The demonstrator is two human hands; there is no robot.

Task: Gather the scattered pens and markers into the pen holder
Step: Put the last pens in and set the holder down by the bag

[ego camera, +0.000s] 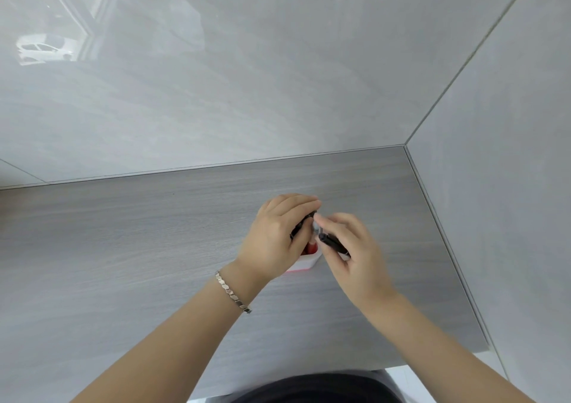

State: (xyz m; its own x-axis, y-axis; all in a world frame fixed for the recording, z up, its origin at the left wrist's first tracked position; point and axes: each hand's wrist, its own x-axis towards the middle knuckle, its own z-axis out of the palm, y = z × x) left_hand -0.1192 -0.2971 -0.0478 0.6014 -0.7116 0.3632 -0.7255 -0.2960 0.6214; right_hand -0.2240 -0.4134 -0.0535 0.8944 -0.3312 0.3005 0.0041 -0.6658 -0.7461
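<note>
A white pen holder [304, 263] with a red inside stands on the grey wood-grain table [123, 248], mostly hidden under my hands. My left hand [278, 241] is curled over its top, gripping dark pens whose ends show between the fingers [304, 223]. My right hand [349, 248] pinches a black marker [333, 243] just right of the holder's opening, its cap end pointing toward my left hand. Both hands nearly touch above the holder.
Glossy grey walls [247, 78] meet the table at the back and on the right [494, 186], forming a corner. A metal bracelet [231, 291] sits on my left wrist. The table's front edge is near my body.
</note>
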